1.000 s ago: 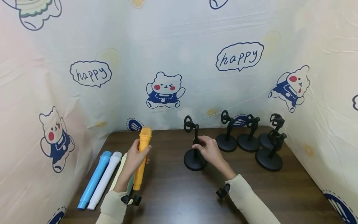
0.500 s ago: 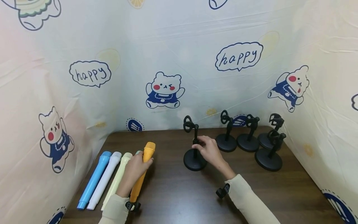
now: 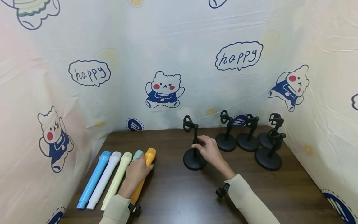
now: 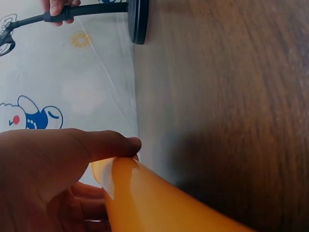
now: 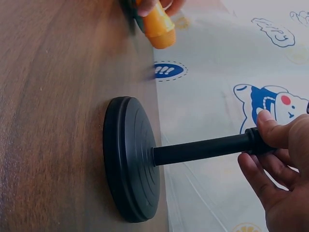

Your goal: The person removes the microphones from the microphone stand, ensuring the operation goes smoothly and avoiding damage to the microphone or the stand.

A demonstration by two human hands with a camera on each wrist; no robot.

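Observation:
My left hand [image 3: 137,174] grips an orange toy microphone [image 3: 150,156] around its upper body, thumb along the right side. In the left wrist view the orange body [image 4: 154,198] runs down from under the thumb. Just left of it lies a green microphone [image 3: 138,154], mostly hidden by the hand. My right hand [image 3: 210,151] pinches the post of a black desktop microphone stand [image 3: 195,160] between thumb and fingers. That stand is upright, with its ring clip at the top; the right wrist view shows its round base [image 5: 131,162] on the table.
Left of the green one, a pale yellow microphone [image 3: 118,177], a white one [image 3: 104,180] and a blue one [image 3: 94,180] lie side by side. Several more black stands [image 3: 248,142] are grouped at the back right of the brown table [image 3: 173,199]. A printed cloth [image 3: 193,93] hangs behind.
My left hand has lowered the orange microphone toward the table, beside the green one, its head now nearer and slightly to the right. My right hand and its stand have stayed put.

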